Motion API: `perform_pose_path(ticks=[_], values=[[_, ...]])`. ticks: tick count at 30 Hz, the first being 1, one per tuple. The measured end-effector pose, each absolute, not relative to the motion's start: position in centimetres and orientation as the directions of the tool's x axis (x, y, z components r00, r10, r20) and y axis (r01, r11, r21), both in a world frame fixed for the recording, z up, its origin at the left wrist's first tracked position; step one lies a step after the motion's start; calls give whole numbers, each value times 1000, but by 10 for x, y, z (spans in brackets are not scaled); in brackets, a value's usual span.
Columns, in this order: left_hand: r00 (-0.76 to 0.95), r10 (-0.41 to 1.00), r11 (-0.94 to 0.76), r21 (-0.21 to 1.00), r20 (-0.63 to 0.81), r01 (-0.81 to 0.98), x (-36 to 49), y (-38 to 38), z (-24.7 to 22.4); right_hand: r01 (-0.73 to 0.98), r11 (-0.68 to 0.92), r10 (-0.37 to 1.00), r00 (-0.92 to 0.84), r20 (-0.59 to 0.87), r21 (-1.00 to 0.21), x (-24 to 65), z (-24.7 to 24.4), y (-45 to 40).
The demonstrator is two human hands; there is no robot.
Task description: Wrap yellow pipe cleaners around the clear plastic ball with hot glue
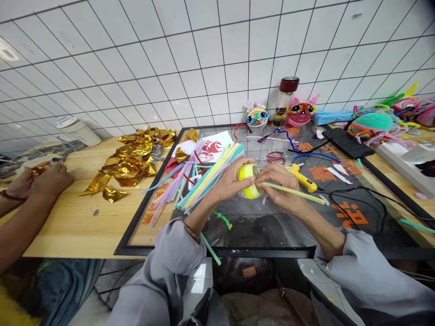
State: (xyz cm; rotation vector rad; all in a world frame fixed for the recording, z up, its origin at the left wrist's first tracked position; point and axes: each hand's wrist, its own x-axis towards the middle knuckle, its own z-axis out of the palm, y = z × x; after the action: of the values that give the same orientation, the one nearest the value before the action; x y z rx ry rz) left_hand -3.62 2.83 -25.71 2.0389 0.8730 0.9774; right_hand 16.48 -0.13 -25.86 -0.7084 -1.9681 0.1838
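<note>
My left hand (pixel 238 179) is closed around a round object wrapped in yellow pipe cleaner (pixel 249 181). Its far end, near my right fingers, looks clear or greyish. My right hand (pixel 277 181) pinches a pale yellow pipe cleaner (pixel 299 192) against the side of the wrapped object, and the strip's free end points to the right. Beneath my left wrist lies a bundle of pastel pipe cleaners (pixel 210 174) in yellow, green and purple. A yellow glue gun (pixel 303 178) lies just beyond my right hand, and red-handled scissors (pixel 276 157) are behind it.
Two decorated animal-face balls, one white (pixel 257 117) and one pink (pixel 301 113), stand by the wall beside a lidded bottle (pixel 284 102). A black phone (pixel 350 141) and white power strip (pixel 408 170) lie right. Gold foil (pixel 132 158) lies left, near another person's hands (pixel 50 179).
</note>
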Motion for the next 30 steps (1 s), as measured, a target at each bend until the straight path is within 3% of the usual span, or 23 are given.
perform_pose_path(ticks=[17, 30], values=[[450, 776, -547, 827, 441, 133, -34, 32, -265, 440, 721, 678, -290, 675, -535, 163, -257, -1], [480, 753, -567, 814, 450, 126, -32, 30, -259, 421, 721, 681, -284, 675, -551, 164, -258, 0]])
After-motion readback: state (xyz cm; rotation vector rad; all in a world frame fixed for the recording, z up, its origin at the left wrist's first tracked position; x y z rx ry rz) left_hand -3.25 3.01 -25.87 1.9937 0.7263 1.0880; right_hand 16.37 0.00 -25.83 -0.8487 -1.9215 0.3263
